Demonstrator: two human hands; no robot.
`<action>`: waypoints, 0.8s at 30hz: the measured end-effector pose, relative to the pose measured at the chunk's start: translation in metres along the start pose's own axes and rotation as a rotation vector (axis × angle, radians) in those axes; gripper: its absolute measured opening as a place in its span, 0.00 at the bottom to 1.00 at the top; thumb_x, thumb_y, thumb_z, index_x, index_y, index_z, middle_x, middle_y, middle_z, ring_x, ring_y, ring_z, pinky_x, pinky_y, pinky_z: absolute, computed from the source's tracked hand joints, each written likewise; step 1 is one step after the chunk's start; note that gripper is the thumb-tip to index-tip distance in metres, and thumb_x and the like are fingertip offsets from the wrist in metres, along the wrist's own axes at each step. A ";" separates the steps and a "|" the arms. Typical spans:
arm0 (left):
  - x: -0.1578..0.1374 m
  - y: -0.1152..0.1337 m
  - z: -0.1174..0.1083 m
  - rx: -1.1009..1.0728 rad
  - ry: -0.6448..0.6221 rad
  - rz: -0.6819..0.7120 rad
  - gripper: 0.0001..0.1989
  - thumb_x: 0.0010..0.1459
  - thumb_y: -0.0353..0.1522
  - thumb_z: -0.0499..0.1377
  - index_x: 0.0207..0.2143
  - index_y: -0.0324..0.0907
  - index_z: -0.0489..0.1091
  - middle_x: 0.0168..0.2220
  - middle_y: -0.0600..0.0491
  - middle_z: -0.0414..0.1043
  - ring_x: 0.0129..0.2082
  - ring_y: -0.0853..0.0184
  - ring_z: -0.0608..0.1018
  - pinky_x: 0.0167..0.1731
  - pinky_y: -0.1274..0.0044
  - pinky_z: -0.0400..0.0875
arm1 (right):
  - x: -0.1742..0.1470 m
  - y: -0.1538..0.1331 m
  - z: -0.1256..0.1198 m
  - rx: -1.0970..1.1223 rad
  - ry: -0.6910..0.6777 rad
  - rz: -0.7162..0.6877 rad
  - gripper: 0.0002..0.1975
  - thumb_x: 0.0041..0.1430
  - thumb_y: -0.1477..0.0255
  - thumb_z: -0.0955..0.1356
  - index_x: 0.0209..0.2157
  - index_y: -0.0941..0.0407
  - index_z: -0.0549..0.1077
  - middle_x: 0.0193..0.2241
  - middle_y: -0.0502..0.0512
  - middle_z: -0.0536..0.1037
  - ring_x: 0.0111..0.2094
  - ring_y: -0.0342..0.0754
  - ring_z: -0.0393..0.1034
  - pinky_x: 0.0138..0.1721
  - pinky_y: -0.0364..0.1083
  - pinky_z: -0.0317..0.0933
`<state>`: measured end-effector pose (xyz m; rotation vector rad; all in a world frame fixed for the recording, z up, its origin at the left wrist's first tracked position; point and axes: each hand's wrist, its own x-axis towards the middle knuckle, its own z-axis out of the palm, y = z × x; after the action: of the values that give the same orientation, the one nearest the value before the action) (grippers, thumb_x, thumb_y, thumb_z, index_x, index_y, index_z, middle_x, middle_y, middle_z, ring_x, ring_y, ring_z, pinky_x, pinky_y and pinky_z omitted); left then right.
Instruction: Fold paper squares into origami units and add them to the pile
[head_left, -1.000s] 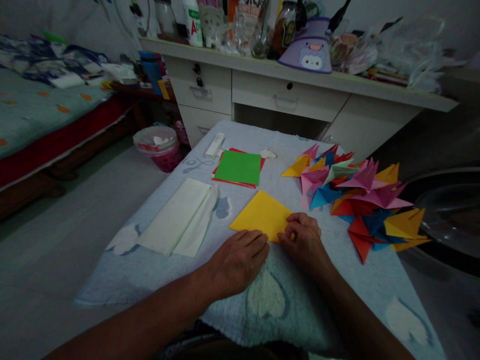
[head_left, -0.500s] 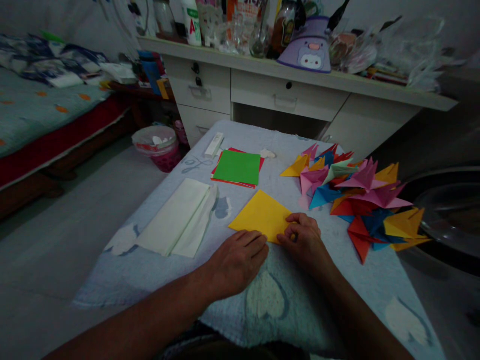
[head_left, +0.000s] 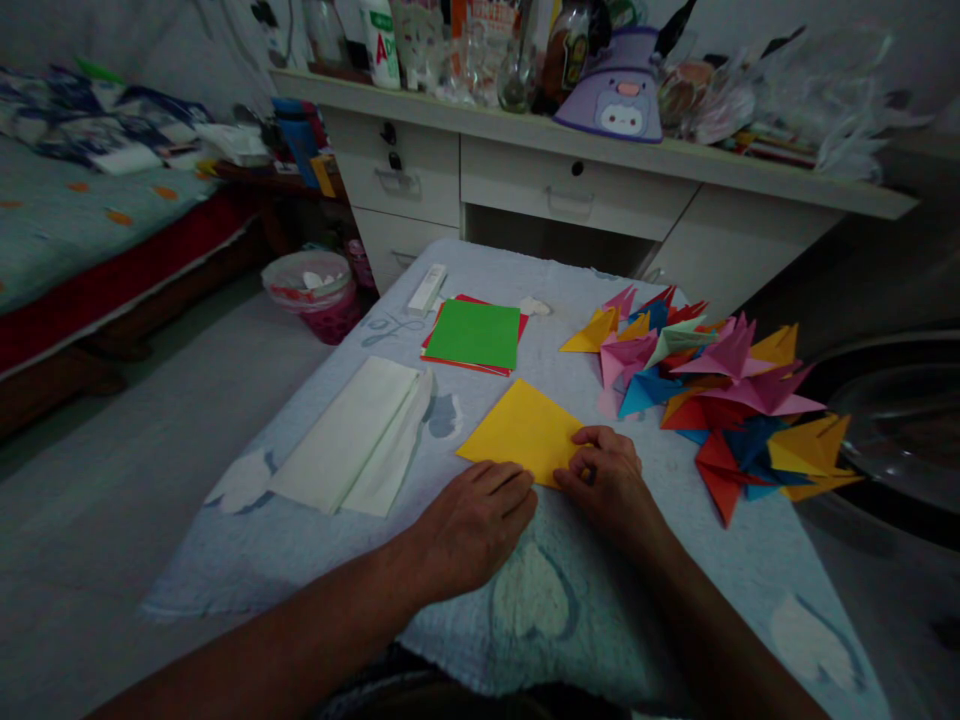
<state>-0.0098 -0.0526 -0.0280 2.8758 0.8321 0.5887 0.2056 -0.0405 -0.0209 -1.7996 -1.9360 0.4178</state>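
Palm down over the near edge of a yellow origami sheet (head_left: 521, 430): left hand (head_left: 476, 525), fingers together, gently bent, with nothing visibly gripped. Curled at the sheet's right-hand side: right hand (head_left: 607, 475), thumb and forefinger bent toward each other in a loose ring, other fingers tucked behind. Impossible to tell a true pinch there from light contact.

Lying flat just beyond both hands, on a heart-patterned tablecloth (head_left: 480, 635): the yellow origami sheet, left corner jutting past the left fingers, another corner pointing straight away. Longer visible span running crosswise, from that left corner toward the right fingertips. Neither hand clearly nearer: left at the near edge, right at the right-hand side. Exact outline partly hidden under the fingers.

To the left of the left hand, well apart: a folded whitish sheet (head_left: 349, 430), long axis slanting away. Beyond both hands, past the yellow sheet: a stack of square origami papers (head_left: 480, 335), green uppermost, with a narrow white box (head_left: 427, 290) and a crumpled white scrap (head_left: 535, 307) near. Beyond the right hand, off to the right: a heap of multicoloured folded paper cranes (head_left: 731, 355). Farthest ahead: a white desk (head_left: 502, 160) with drawers.
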 end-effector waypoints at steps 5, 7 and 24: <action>0.001 0.000 -0.001 -0.003 0.023 0.000 0.09 0.63 0.27 0.52 0.44 0.40 0.69 0.44 0.46 0.73 0.48 0.61 0.73 0.47 0.67 0.72 | 0.000 0.000 0.001 -0.006 0.004 0.000 0.11 0.53 0.71 0.70 0.19 0.54 0.72 0.42 0.56 0.73 0.46 0.56 0.63 0.48 0.57 0.56; 0.001 0.001 -0.001 0.002 0.029 0.001 0.09 0.63 0.27 0.52 0.44 0.40 0.69 0.44 0.46 0.73 0.48 0.61 0.73 0.47 0.67 0.71 | 0.000 0.001 0.002 -0.012 0.011 0.007 0.11 0.54 0.71 0.69 0.19 0.54 0.72 0.42 0.56 0.73 0.45 0.56 0.63 0.47 0.57 0.56; -0.002 -0.001 0.007 0.054 0.061 -0.008 0.13 0.64 0.27 0.51 0.49 0.36 0.68 0.49 0.44 0.72 0.51 0.60 0.73 0.51 0.67 0.72 | 0.000 0.000 0.005 -0.018 0.039 0.013 0.10 0.53 0.72 0.69 0.19 0.55 0.71 0.41 0.56 0.73 0.45 0.55 0.63 0.45 0.56 0.55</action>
<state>-0.0093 -0.0528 -0.0353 2.9150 0.8816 0.6669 0.2027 -0.0401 -0.0249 -1.8187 -1.9083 0.3675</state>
